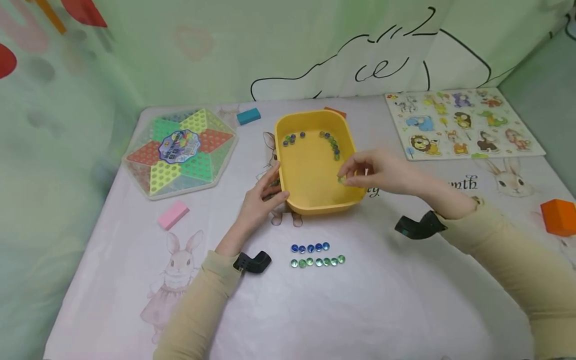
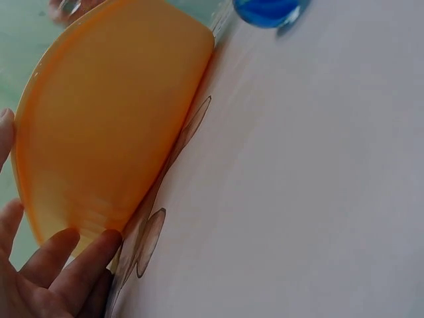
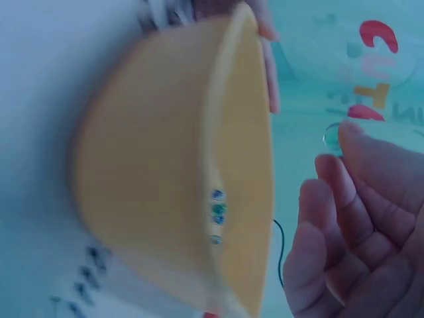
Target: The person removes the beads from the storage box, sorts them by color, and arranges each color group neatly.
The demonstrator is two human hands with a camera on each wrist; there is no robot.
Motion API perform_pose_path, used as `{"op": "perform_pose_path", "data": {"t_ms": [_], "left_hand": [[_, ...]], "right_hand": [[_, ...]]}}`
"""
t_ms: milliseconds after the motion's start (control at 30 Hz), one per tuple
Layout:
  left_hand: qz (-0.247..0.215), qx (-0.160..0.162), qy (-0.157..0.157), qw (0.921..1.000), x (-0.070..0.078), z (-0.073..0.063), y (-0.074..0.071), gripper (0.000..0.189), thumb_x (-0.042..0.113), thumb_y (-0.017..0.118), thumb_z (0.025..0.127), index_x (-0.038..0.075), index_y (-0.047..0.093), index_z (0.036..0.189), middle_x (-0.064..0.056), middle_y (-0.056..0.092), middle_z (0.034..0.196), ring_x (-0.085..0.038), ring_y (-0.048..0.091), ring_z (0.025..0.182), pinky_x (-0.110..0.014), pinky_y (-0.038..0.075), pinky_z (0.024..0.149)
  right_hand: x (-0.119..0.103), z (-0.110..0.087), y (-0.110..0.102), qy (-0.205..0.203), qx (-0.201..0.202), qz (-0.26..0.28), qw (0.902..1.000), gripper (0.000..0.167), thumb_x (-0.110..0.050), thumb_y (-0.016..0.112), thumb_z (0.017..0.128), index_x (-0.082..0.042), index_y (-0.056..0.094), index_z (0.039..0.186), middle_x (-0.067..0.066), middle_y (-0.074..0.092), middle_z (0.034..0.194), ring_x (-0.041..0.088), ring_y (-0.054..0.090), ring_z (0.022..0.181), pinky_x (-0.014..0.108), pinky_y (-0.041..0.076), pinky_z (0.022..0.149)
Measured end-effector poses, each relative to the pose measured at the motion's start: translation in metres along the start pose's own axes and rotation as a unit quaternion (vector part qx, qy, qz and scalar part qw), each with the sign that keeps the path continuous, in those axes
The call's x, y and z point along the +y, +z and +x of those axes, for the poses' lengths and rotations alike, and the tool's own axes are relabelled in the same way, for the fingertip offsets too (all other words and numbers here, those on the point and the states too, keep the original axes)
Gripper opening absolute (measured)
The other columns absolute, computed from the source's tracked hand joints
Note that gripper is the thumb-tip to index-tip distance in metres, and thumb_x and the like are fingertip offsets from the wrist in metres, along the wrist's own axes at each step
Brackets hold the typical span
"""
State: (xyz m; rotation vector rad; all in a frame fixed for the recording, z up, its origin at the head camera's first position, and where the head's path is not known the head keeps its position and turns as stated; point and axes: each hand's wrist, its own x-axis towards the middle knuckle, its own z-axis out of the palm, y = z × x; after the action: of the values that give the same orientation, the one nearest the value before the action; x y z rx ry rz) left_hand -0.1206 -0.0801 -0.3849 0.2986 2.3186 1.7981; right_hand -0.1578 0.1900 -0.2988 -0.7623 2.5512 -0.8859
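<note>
A yellow plastic tub (image 1: 315, 192) stands mid-table with several blue and green glass marbles (image 1: 335, 146) along its inner edges. My left hand (image 1: 257, 202) rests on the tub's left side, its fairly straight fingers (image 2: 86, 262) touching the outer wall in the left wrist view. Over the tub's right part, my right hand (image 1: 382, 172) pinches one green marble (image 3: 332, 138) between thumb and forefinger. On the cloth before the tub lie a row of blue marbles (image 1: 310, 248) and, nearer, a row of green marbles (image 1: 318, 262).
A hexagonal Chinese checkers board (image 1: 180, 152) lies at left, near a pink block (image 1: 173, 215) and a blue block (image 1: 248, 116). An animal puzzle board (image 1: 463, 124) occupies the back right. A red block (image 1: 336, 111) shows behind the tub; an orange block (image 1: 558, 217) sits far right.
</note>
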Motion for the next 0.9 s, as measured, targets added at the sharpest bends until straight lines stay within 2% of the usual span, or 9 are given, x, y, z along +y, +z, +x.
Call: {"op": "perform_pose_path", "data": {"t_ms": [67, 167, 300, 400, 600, 900], "left_hand": [[0.001, 0.001, 0.001, 1.0, 0.001, 0.0, -0.001, 0.067, 0.016, 0.059, 0.091, 0.018, 0.025, 0.148, -0.013, 0.035, 0.146, -0.03, 0.05, 0.122, -0.04, 0.038, 0.104], [0.0, 0.0, -0.002, 1.0, 0.003, 0.0, -0.001, 0.067, 0.016, 0.059, 0.091, 0.018, 0.024, 0.148, -0.013, 0.035, 0.146, -0.03, 0.049, 0.122, -0.04, 0.038, 0.104], [0.001, -0.003, -0.007, 1.0, 0.004, -0.001, 0.0, 0.067, 0.017, 0.059, 0.091, 0.018, 0.024, 0.148, -0.014, 0.034, 0.147, -0.031, 0.049, 0.123, -0.04, 0.038, 0.104], [0.003, -0.002, -0.007, 1.0, 0.005, -0.001, 0.0, 0.067, 0.017, 0.059, 0.091, 0.018, 0.024, 0.148, -0.013, 0.034, 0.147, -0.031, 0.049, 0.123, -0.04, 0.038, 0.104], [0.007, -0.001, -0.006, 1.0, 0.005, -0.002, 0.001, 0.067, 0.017, 0.059, 0.091, 0.018, 0.023, 0.148, -0.013, 0.034, 0.147, -0.03, 0.049, 0.123, -0.04, 0.038, 0.104], [0.002, 0.0, -0.008, 1.0, 0.003, -0.001, 0.001, 0.067, 0.017, 0.059, 0.091, 0.02, 0.024, 0.148, -0.012, 0.034, 0.147, -0.029, 0.049, 0.123, -0.039, 0.038, 0.104]], "right_hand": [[0.005, -0.014, 0.009, -0.028, -0.012, 0.002, 0.9995, 0.008, -0.015, 0.066, 0.085, -0.012, 0.067, 0.093, -0.001, 0.06, 0.077, 0.012, 0.048, 0.065, 0.021, 0.042, 0.055], [0.011, -0.034, 0.026, -0.045, -0.047, 0.018, 0.9977, 0.007, -0.018, 0.068, 0.084, -0.017, 0.067, 0.09, -0.008, 0.056, 0.073, 0.008, 0.048, 0.064, 0.021, 0.042, 0.056], [0.022, -0.051, 0.049, -0.036, -0.11, 0.051, 0.9919, 0.008, -0.023, 0.069, 0.082, -0.021, 0.066, 0.089, -0.011, 0.054, 0.07, 0.006, 0.048, 0.064, 0.02, 0.041, 0.056], [0.029, -0.057, 0.065, -0.023, -0.134, 0.067, 0.9884, 0.007, -0.023, 0.07, 0.081, -0.021, 0.066, 0.087, -0.011, 0.053, 0.069, 0.005, 0.048, 0.063, 0.019, 0.041, 0.056], [0.032, -0.06, 0.082, -0.027, -0.148, 0.061, 0.9868, 0.01, -0.019, 0.074, 0.078, -0.018, 0.065, 0.083, -0.012, 0.053, 0.07, 0.002, 0.045, 0.063, 0.017, 0.039, 0.055], [0.03, -0.059, 0.087, -0.014, -0.141, 0.036, 0.9893, 0.013, -0.019, 0.076, 0.075, -0.018, 0.064, 0.08, -0.012, 0.051, 0.069, 0.001, 0.044, 0.062, 0.017, 0.039, 0.054]]}}
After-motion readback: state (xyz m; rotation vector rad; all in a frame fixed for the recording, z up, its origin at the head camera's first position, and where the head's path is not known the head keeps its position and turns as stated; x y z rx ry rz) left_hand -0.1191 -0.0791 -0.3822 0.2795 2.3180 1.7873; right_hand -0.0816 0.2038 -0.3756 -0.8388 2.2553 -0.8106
